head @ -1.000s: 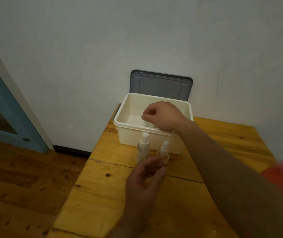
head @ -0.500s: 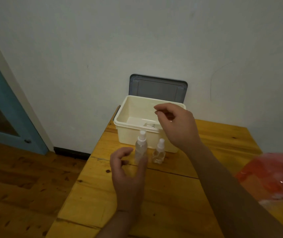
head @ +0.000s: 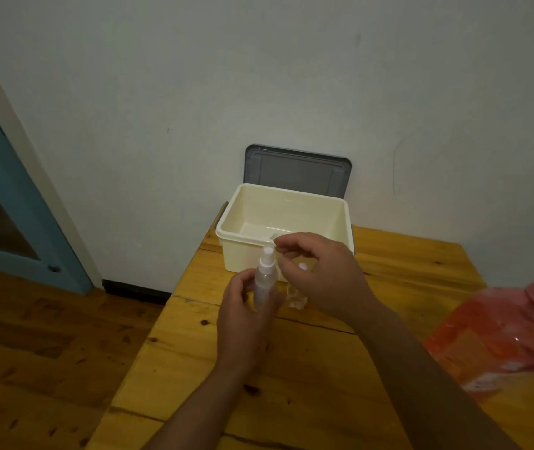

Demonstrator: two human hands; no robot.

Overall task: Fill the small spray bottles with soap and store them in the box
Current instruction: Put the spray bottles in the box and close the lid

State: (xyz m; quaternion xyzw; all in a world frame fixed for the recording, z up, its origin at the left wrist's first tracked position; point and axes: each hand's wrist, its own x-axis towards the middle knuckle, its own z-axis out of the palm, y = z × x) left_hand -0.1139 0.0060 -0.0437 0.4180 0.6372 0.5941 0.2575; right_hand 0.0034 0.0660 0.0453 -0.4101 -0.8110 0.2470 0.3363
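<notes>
The left hand [head: 243, 319] is gripping the upright spray bottle [head: 263, 276]; the right hand [head: 324, 277] is curling its fingers just right of the bottle's top, contact unclear.

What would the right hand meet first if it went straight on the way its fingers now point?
Most likely the spray head of the tall spray bottle, which the left hand grips. The right hand looks close to it, though depth is unclear.

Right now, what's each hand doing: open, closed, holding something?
Left hand: holds the tall spray bottle.
Right hand: fingers curled beside the bottle's nozzle; grip cannot be told.
</notes>
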